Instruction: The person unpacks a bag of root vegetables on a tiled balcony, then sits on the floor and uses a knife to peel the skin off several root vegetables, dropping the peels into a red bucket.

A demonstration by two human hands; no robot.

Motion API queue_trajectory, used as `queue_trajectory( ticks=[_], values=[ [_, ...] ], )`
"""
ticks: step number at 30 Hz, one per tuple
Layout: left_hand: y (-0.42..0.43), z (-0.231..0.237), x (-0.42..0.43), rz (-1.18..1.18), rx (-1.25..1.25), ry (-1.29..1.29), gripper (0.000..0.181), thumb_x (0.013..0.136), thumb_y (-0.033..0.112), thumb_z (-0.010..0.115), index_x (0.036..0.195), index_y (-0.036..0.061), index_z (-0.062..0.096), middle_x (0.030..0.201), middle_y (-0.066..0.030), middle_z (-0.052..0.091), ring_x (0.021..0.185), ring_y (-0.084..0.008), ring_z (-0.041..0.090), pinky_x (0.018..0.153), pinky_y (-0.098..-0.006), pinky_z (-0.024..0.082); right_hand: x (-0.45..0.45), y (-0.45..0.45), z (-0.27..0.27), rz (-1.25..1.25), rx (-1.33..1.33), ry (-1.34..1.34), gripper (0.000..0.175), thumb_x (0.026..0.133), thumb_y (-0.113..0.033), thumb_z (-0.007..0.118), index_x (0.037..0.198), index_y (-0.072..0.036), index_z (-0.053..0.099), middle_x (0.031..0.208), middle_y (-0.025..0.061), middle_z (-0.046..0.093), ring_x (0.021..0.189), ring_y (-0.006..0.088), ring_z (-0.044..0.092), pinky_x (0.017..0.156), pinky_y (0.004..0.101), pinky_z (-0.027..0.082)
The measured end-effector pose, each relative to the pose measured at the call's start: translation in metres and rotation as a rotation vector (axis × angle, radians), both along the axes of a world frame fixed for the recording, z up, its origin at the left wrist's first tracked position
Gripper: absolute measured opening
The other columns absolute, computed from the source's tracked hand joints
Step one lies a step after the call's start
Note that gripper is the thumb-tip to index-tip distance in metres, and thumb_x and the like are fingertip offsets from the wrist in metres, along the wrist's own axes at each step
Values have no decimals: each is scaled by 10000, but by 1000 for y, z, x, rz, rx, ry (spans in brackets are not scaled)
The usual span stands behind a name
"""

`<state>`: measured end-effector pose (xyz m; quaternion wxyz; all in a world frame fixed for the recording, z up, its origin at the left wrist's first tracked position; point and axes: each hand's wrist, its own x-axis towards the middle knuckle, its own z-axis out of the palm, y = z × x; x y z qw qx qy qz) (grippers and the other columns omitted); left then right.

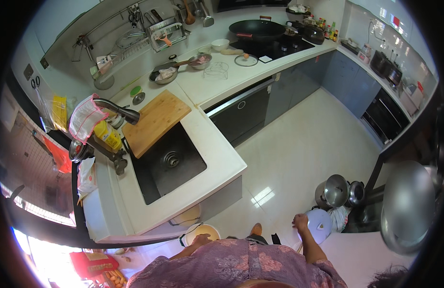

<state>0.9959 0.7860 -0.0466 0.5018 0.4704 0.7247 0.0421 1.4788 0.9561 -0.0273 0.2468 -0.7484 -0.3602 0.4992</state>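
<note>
My left hand [201, 240] is low in front of me, over a pale yellow bucket [212, 232] on the floor beside the counter. Its fingers are extended, and I see nothing in them. My right hand [300, 222] hangs by the left edge of a round, pale lilac lid [321, 225]. The right fingers are bent; whether they touch the lid I cannot tell. In front of me is the white counter [222, 158] with a black sink [182, 151]. A wooden cutting board [161, 117] lies across the sink's far end.
Steel pots [331, 190] stand on the floor at right, beside a large blurred metal pan [409, 205]. A curved faucet [117, 109] rises at the sink's left. Meat in a metal bowl [200, 62], a wire rack [216, 71] and a wok [257, 29] are further back.
</note>
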Motion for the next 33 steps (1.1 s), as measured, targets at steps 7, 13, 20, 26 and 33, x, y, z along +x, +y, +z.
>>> queue_trajectory(
  ticks=[7, 13, 20, 26, 33],
  values=[
    [19, -5, 30, 391, 73, 53, 401, 756, 344, 597, 1068, 105, 676, 1098, -174, 642, 1061, -305, 600, 892, -400, 488, -32, 147, 2, 149, -27, 384, 144, 829, -81, 543, 907, -18, 646, 682, 93, 629, 526, 187, 621, 426, 315, 520],
    [31, -5, 33, 274, -172, 194, 387, 755, 333, 599, 1058, 102, 673, 1083, -175, 641, 1046, -308, 601, 880, -400, 488, -77, 219, -24, 1279, 470, -326, 187, 756, -187, 542, 783, -37, 650, 837, 160, 654, 805, 309, 636, 718, 388, 522],
    [140, -10, 58, 338, -60, 132, 372, 755, 320, 601, 1046, 99, 671, 1065, -176, 639, 1028, -311, 603, 864, -400, 487, -4, 308, -49, 1617, 186, -958, 198, 640, -265, 745, 758, -115, 694, 844, 76, 675, 832, 244, 653, 675, 389, 537],
    [219, 10, 90, 536, 55, 122, 359, 755, 309, 602, 1036, 96, 669, 1050, -177, 638, 1013, -314, 604, 851, -401, 487, 21, 379, -40, 1651, -63, -901, 151, 735, -199, 702, 830, -83, 711, 826, 71, 689, 781, 223, 667, 691, 352, 544],
    [256, 40, 149, 826, 45, 228, 344, 755, 296, 604, 1025, 92, 667, 1032, -178, 637, 996, -317, 605, 836, -401, 486, -54, 511, -6, 1552, 483, -559, 133, 759, -145, 575, 716, -83, 684, 791, 121, 674, 772, 291, 657, 699, 397, 523]
  ],
)
